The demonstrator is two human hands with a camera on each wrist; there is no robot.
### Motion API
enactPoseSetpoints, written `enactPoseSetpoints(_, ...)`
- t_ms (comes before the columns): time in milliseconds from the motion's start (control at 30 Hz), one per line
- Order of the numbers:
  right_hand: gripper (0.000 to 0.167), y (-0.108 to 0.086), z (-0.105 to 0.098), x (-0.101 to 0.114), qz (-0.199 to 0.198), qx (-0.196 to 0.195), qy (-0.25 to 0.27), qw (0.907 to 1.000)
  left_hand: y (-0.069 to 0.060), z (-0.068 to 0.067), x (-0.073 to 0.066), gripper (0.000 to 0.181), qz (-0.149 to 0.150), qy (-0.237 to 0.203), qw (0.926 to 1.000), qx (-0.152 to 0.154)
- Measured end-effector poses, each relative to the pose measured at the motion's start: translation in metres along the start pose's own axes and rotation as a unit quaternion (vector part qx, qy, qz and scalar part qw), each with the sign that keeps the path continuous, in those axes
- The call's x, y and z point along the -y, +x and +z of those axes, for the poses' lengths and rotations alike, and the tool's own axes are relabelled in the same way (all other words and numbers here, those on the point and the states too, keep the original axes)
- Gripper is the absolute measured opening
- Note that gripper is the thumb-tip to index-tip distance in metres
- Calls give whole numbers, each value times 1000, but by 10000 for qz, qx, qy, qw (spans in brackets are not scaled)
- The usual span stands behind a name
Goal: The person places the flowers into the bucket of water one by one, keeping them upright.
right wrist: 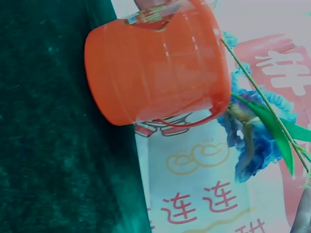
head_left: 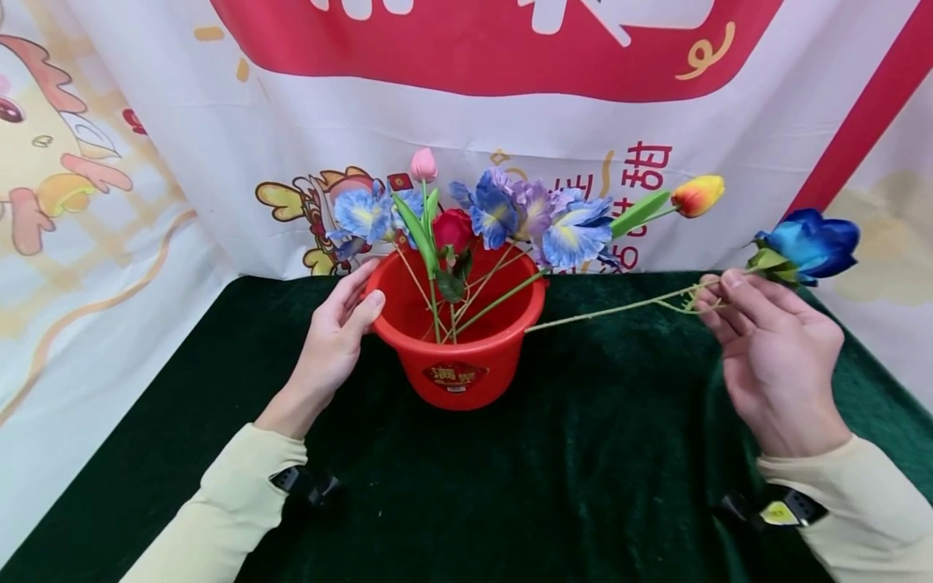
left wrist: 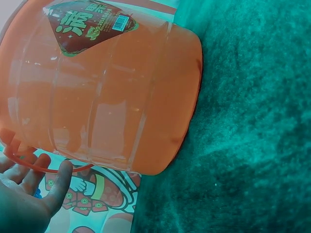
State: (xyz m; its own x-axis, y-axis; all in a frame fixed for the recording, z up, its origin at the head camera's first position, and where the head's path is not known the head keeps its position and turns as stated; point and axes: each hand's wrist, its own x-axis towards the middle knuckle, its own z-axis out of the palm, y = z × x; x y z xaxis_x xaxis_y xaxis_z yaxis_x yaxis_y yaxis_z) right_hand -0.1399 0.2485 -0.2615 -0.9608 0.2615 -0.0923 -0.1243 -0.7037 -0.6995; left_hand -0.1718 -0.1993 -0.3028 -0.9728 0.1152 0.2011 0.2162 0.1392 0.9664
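My right hand pinches the stem of a large blue artificial flower just below its bloom. Its stem slants left to the rim of a red bucket; I cannot tell whether the tip touches. On the bucket's left side, my left hand holds it near the rim, by the thin red handle. Blue and purple irises, a pink tulip, a red rose and a yellow-orange tulip lean in the bucket.
Dark green velvet cloth covers the table under the bucket. Close behind the table's back edge hangs a white and red printed backdrop with cartoon figures. Each wrist wears a small black camera.
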Motion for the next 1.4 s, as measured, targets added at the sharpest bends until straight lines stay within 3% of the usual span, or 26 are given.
enactPoseSetpoints(200, 28, -3, 12, -3, -293, 74, 15, 9995, 1, 0, 0, 61, -9, -40, 10000, -3)
enactPoseSetpoints(333, 33, -5, 22, -8, -754, 265, -190, 9966, 2, 1, 0, 62, -4, -59, 10000, 15)
enactPoseSetpoints(533, 37, -9, 38, -16, -1645, 696, -497, 9827, 2, 2, 0, 63, 8, -28, 10000, 26)
enactPoseSetpoints(733, 44, -15, 54, -27, -2232, 866, -924, 9665, 1, 2, 1, 64, 0, -54, 10000, 6)
enactPoseSetpoints(933, 42, -22, 65, -34, -2765, 1349, -1493, 9397, 0, 2, 1, 62, -41, -90, 10000, -5)
enactPoseSetpoints(1100, 33, -25, 75, -43, -3018, 1671, -2264, 9109, -2, -2, 0, 61, 6, -3, 10000, -26)
enactPoseSetpoints(1300, 27, -25, 85, -58, -3081, 1577, -3625, 8653, -2, -4, -1, 61, 5, 37, 10000, -19)
enactPoseSetpoints(1400, 30, -23, 88, -65, -3017, 1500, -4044, 8503, -1, -3, -1, 61, 22, 3, 10000, 14)
